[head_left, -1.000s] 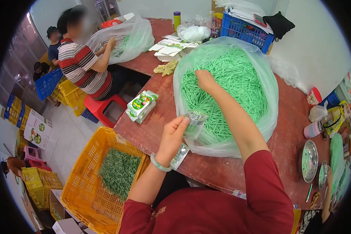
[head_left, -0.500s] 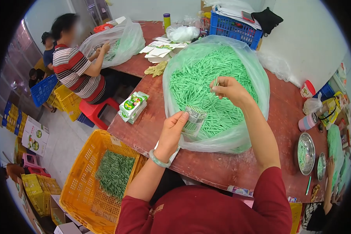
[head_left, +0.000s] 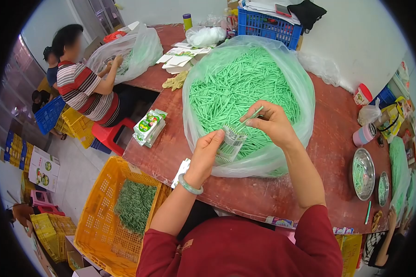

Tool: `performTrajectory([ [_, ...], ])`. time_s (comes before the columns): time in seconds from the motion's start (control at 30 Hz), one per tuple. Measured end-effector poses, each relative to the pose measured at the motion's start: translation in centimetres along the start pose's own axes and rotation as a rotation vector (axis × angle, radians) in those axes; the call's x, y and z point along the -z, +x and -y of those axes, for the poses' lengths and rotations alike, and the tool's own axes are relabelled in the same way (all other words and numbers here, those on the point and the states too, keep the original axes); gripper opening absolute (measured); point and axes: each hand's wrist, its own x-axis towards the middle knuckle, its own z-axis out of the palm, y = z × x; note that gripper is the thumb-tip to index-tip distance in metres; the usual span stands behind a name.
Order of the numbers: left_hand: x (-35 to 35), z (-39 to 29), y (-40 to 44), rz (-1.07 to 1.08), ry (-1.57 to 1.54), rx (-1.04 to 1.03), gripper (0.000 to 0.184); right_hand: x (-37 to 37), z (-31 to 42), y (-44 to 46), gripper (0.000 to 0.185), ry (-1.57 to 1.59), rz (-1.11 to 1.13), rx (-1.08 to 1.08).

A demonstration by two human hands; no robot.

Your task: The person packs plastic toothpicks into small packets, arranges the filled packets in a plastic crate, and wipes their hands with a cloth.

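My left hand is closed on a small clear plastic packet with printing on its front, pinched by its left edge. Thin pale-green sticks show inside this packet. Just to the right and above, my right hand pinches a green stick between thumb and fingers. The stick slants down toward the packet's upper edge; whether its lower end is inside I cannot tell. Beneath both hands lies a large clear bag, its mouth wide open and full of loose green sticks.
Stacked printed packets lie left on the red table. A yellow crate with dark-green pieces stands below. Metal bowls are at the right. A co-worker in a striped shirt sits at the far left. A blue crate stands behind the bag.
My right hand has come down from above the loose sticks to the packet, bringing a stick. My left hand keeps its hold on the packet. The whole view has shifted slightly.
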Motion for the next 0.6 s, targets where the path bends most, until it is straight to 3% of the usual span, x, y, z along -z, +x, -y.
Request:
performTrajectory([
  [0.2, -0.2, 0.7, 0.3, 0.025, 0.035, 0.014, 0.032, -0.8, -1.3, 0.2, 0.016, -0.046, 0.087, -0.051],
  [0.4, -0.8, 1.0, 0.8, -0.008, -0.059, 0.025, 0.033, -2.6, -0.8, 0.3, 0.022, -0.148, 0.028, -0.047],
  [0.5, -0.6, 1.4, 1.3, -0.021, -0.109, -0.001, 0.033, -3.7, -1.5, 0.6, 0.025, 0.002, -0.02, 0.017],
  [0.6, -1.2, 1.2, 1.2, -0.057, -0.11, -0.021, 0.032, -3.3, -0.9, 0.3, 0.032, -0.279, 0.105, 0.039],
])
